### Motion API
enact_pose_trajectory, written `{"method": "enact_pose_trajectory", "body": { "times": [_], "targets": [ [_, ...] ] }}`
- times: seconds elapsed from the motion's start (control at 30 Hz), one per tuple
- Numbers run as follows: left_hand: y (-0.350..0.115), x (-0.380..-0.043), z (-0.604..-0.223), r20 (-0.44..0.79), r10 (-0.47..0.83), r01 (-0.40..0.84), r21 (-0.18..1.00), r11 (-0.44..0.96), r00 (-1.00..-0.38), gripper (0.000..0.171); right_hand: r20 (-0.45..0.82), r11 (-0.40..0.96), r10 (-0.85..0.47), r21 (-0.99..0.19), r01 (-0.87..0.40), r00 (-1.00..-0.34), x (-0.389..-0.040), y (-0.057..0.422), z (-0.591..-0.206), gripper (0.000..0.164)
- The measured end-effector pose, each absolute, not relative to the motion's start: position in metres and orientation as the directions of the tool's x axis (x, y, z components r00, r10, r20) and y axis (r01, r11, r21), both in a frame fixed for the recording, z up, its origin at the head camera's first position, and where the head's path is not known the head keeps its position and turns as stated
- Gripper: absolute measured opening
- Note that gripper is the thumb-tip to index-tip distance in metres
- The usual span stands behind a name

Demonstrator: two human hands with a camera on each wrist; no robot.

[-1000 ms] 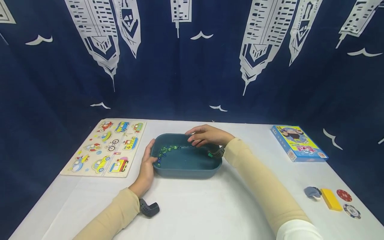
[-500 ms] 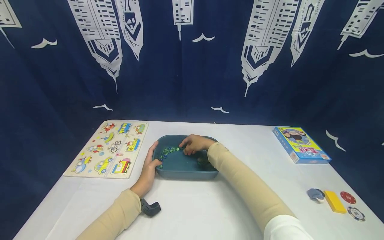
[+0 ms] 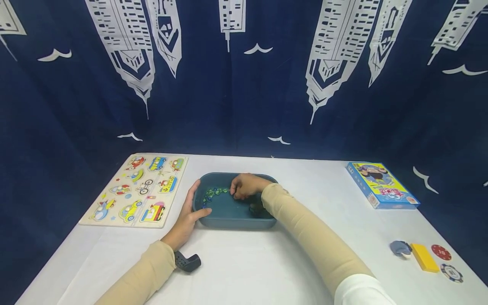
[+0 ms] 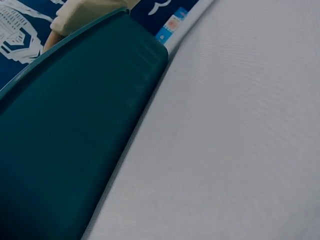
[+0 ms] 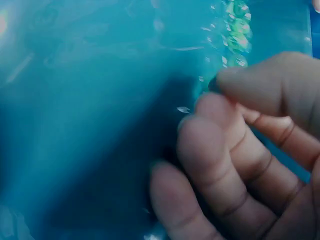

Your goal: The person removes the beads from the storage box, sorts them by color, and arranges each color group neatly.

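A dark teal plastic tub (image 3: 236,223) sits on the table, with a curved row of small green and blue glass marbles (image 3: 214,192) along its left and far inner sides. My left hand (image 3: 186,218) holds the tub's left end, fingers along the outside and thumb over the near rim. Inside the tub, my right hand (image 3: 247,186) is at the right end of the row, fingers curled. The right wrist view shows a small dark marble (image 5: 213,85) pinched between thumb and index finger, mostly covered. Only the tub's outer wall (image 4: 75,130) fills the left wrist view.
On the left lies a wooden puzzle board (image 3: 135,190) with vehicle pictures. A blue and yellow box (image 3: 382,185) stands at the right. Nearer lie a grey-blue object (image 3: 400,248), a yellow block (image 3: 425,257), a red chip (image 3: 441,252) and a black-and-white chip (image 3: 451,273).
My right hand has come down from above the far rim into the tub and closed its fingers at the row's end. My left thumb now reaches farther over the near rim.
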State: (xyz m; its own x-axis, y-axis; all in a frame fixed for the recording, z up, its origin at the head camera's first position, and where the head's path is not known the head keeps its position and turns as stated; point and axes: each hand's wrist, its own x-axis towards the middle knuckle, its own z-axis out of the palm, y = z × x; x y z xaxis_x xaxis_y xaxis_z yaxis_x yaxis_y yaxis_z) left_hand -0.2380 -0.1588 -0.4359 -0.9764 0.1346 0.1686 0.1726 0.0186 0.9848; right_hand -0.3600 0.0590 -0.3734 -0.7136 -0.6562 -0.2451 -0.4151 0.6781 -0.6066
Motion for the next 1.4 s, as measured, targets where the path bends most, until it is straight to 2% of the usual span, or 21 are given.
{"method": "enact_pose_trajectory", "body": {
  "times": [0.2,0.37,0.47,0.63,0.77,0.97,1.03,1.2,1.4],
  "targets": [
    [-0.156,-0.238,-0.434,0.171,0.149,0.173,0.985,0.001,-0.974,0.091,-0.22,0.617,-0.684,-0.683,-0.392,-0.695,-0.359,0.074,-0.363,0.013],
    [-0.156,-0.237,-0.433,0.162,0.173,0.161,0.987,-0.019,-0.972,0.093,-0.12,0.458,-0.739,-0.811,-0.364,-0.663,-0.353,0.098,-0.349,0.015],
    [-0.158,-0.237,-0.433,0.158,0.184,0.155,0.987,-0.032,-0.97,0.096,-0.049,0.373,-0.74,-0.86,-0.349,-0.67,-0.347,0.115,-0.343,0.018],
    [-0.161,-0.237,-0.433,0.142,0.187,0.136,0.99,-0.046,-0.972,0.109,0.07,0.275,-0.657,-0.905,-0.324,-0.751,-0.337,0.146,-0.339,0.028],
    [-0.163,-0.239,-0.433,0.12,0.172,0.117,0.993,-0.025,-0.978,0.122,0.146,0.221,-0.521,-0.928,-0.299,-0.841,-0.331,0.173,-0.344,0.028],
    [-0.162,-0.239,-0.434,0.126,0.166,0.127,0.992,-0.005,-0.978,0.127,0.17,0.095,-0.359,-0.971,-0.217,-0.918,-0.333,0.203,-0.366,0.029],
    [-0.163,-0.24,-0.435,0.134,0.175,0.136,0.991,0.003,-0.975,0.129,0.147,0.105,-0.322,-0.976,-0.189,-0.935,-0.338,0.21,-0.376,0.027],
    [-0.165,-0.241,-0.436,0.152,0.198,0.16,0.987,0.023,-0.968,0.137,0.063,0.243,-0.282,-0.961,-0.135,-0.957,-0.349,0.224,-0.405,0.027],
    [-0.163,-0.24,-0.438,0.159,0.19,0.167,0.985,0.03,-0.969,0.137,0.031,0.333,-0.258,-0.935,-0.119,-0.966,-0.353,0.235,-0.43,0.024]
  ]
}}
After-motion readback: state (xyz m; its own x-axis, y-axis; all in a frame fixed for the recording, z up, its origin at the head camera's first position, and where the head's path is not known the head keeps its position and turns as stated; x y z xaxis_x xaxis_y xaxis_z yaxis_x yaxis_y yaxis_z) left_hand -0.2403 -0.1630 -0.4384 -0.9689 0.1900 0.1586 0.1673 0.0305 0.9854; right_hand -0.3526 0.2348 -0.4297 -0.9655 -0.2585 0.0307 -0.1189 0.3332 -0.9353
